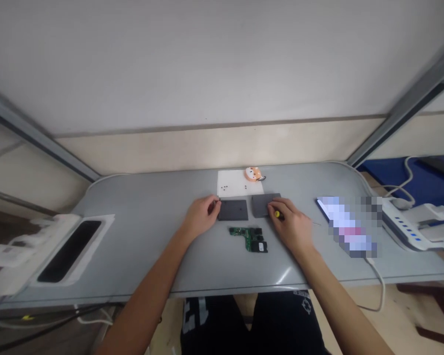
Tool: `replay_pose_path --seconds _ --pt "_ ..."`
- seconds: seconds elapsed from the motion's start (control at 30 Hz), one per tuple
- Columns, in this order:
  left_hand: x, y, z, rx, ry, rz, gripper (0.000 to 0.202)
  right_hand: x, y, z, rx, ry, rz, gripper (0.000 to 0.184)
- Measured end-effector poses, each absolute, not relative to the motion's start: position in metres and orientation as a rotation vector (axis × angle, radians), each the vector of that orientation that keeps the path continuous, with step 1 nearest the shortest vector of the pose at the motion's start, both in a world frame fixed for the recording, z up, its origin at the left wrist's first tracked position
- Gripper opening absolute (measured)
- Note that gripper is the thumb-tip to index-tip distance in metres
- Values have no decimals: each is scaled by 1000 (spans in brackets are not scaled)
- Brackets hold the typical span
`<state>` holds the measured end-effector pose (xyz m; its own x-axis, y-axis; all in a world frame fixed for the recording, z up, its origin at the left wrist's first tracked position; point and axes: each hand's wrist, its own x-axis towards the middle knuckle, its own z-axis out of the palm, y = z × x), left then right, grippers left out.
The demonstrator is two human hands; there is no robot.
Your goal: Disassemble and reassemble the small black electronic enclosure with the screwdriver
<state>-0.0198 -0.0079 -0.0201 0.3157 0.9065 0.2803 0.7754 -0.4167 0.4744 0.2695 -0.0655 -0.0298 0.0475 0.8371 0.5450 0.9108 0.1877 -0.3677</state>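
Two dark grey flat case halves lie side by side on the grey table [151, 222]. My left hand [202, 215] is curled, its fingertips pinching the left edge of the left grey plate [234, 210]. My right hand [291, 224] is closed round a small yellow-handled screwdriver [277, 214] and rests against the right grey plate [263, 204]. A green L-shaped circuit board [250, 237] lies just in front of the plates, between my hands.
A white sheet [237, 183] with several tiny screws lies behind the plates, an orange animal-shaped trinket [253, 173] at its corner. A lit phone [346, 224] lies at the right, beside a white power strip [407, 222] with cables. A white device with a black panel [68, 249] sits at the left.
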Motion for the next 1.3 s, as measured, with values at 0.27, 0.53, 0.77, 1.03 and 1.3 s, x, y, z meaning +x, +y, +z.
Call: replay_pose_path --seconds 0.27,0.53,0.77,1.03,1.3 --pt "-23 -6 -26 2331 1512 759 22 260 -108 -5 -1298 -2167 108 21" --pt "-24 -4 -26 2277 1528 763 23 261 -123 -5 -1334 -2434 328 42" --pt "-22 -5 -25 2298 1564 699 18 259 -74 11 -1273 -2406 246 26" --pt "-23 -7 -23 2336 1567 669 19 236 -17 25 -1251 -2547 226 22" --pt "-24 -7 -24 2347 1558 658 19 240 -21 12 -1205 -2369 363 22"
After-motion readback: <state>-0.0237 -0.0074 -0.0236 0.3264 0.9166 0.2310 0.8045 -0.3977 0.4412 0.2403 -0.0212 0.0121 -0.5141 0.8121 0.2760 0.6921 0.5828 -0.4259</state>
